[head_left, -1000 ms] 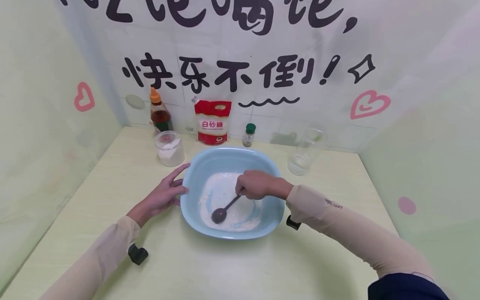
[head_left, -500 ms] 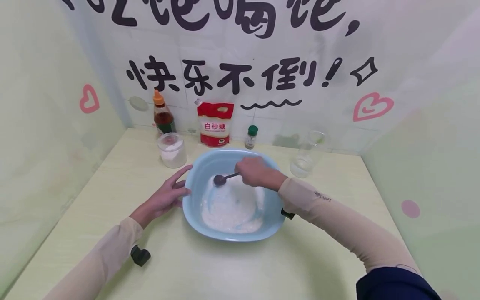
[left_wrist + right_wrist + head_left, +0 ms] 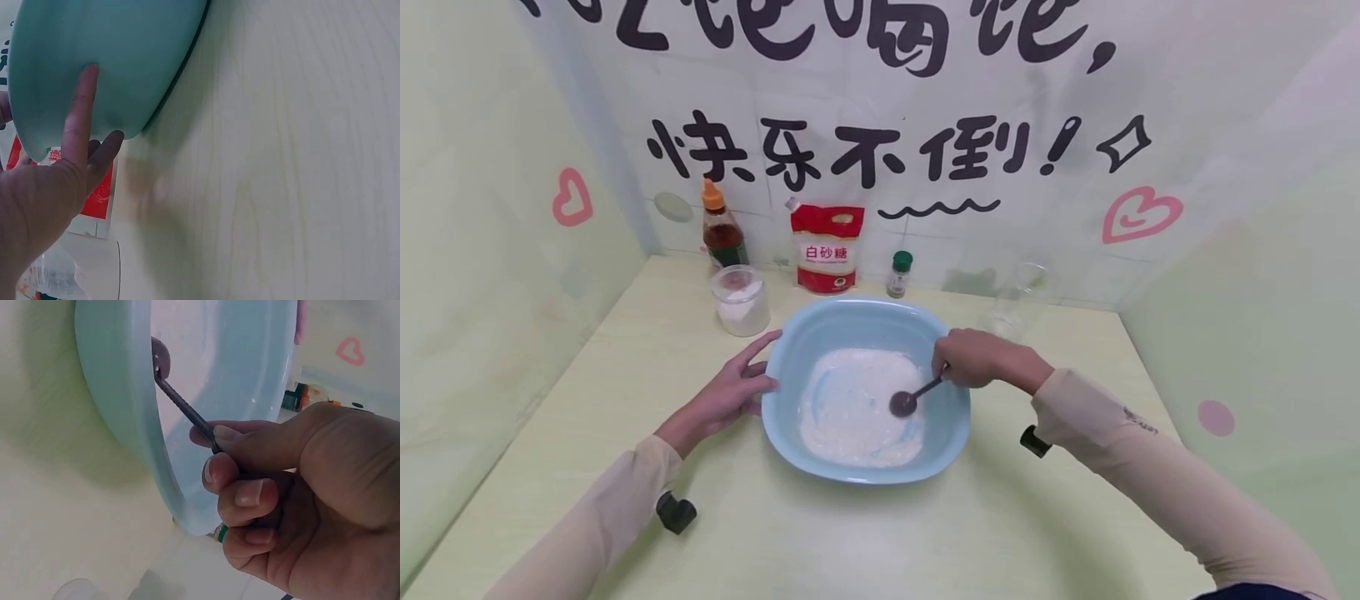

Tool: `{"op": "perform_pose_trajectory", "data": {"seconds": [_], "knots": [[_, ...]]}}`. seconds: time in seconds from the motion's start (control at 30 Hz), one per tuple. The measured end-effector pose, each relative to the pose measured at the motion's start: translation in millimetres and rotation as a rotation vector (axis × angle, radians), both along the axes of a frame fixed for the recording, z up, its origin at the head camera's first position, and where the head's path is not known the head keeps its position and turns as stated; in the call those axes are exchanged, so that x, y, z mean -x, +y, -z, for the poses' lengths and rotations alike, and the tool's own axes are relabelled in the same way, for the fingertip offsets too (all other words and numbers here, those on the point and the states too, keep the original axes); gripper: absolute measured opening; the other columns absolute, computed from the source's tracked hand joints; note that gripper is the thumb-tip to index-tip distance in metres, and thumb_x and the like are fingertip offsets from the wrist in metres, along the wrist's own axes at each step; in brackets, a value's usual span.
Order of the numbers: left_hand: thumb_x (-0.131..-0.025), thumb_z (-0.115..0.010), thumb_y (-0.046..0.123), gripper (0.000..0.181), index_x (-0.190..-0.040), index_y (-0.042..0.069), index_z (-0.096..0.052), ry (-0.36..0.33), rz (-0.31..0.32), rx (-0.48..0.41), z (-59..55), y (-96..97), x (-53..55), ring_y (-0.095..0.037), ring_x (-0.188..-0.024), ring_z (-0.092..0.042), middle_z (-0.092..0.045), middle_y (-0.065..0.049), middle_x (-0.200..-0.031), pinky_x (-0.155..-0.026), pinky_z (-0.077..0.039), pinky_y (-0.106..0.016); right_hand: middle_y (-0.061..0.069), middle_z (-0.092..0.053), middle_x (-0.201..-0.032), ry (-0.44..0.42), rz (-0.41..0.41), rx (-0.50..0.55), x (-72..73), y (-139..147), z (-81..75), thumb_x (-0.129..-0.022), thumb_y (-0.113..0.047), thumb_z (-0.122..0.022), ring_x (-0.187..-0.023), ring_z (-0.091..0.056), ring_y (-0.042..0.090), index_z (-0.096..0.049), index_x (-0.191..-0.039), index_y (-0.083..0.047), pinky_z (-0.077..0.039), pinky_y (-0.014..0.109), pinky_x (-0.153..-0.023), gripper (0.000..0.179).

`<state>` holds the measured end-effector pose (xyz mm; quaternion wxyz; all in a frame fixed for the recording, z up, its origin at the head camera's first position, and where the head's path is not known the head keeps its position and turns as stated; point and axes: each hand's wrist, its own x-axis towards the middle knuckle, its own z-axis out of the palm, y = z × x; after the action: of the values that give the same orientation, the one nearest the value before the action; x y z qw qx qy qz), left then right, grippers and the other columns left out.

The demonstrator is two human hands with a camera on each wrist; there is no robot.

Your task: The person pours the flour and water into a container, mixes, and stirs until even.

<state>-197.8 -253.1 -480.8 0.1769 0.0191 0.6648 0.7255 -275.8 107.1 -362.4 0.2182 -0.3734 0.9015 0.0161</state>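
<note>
A light blue basin stands on the table with a white, wet-looking mixture spread over its bottom. At its left side my left hand rests against the rim and outer wall, fingers spread and mostly straight; the left wrist view shows extended fingers touching the wall. My right hand is over the basin's right rim and pinches the handle of a dark measuring spoon. The spoon's round bowl is down at the mixture, towards the right. In the right wrist view, thumb and fingers curl round the handle.
Behind the basin stand a clear jar of white powder, an orange-capped sauce bottle, a red sugar pouch and a green-capped small bottle. A clear glass vessel stands behind my right hand, partly hidden.
My right hand swept the spoon from the basin's near left to its far left, then across to the right side. The left hand stays against the basin.
</note>
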Motion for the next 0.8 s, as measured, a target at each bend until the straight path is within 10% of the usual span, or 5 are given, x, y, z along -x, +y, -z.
{"op": "perform_pose_trajectory", "data": {"seconds": [0.33,0.8], "knots": [[-0.091,-0.057,0.002,0.086,-0.16,0.031,-0.015,0.01,-0.002,0.004,0.1,-0.5,-1.6,-0.034,-0.113,-0.064,-0.032,-0.033,-0.154,-0.077,-0.062,-0.054,0.002,-0.078,-0.094,-0.241,-0.113,0.118,-23.2,-32,20.7,-0.094,-0.005,-0.065,-0.072,-0.059,0.008,-0.08,-0.102,-0.013,-0.05,0.02,-0.066,0.019],[-0.09,-0.056,0.001,0.086,-0.16,0.031,-0.016,0.018,-0.014,-0.005,2.2,-1.0,-1.2,-0.03,-0.108,-0.067,-0.033,-0.034,-0.153,-0.076,-0.062,-0.054,0.002,-0.075,-0.095,0.067,-0.066,0.123,-7.2,-78,31.0,-0.093,-0.007,-0.064,-0.081,-0.059,0.017,-0.078,-0.108,-0.013,-0.051,0.027,-0.071,0.022]]}}
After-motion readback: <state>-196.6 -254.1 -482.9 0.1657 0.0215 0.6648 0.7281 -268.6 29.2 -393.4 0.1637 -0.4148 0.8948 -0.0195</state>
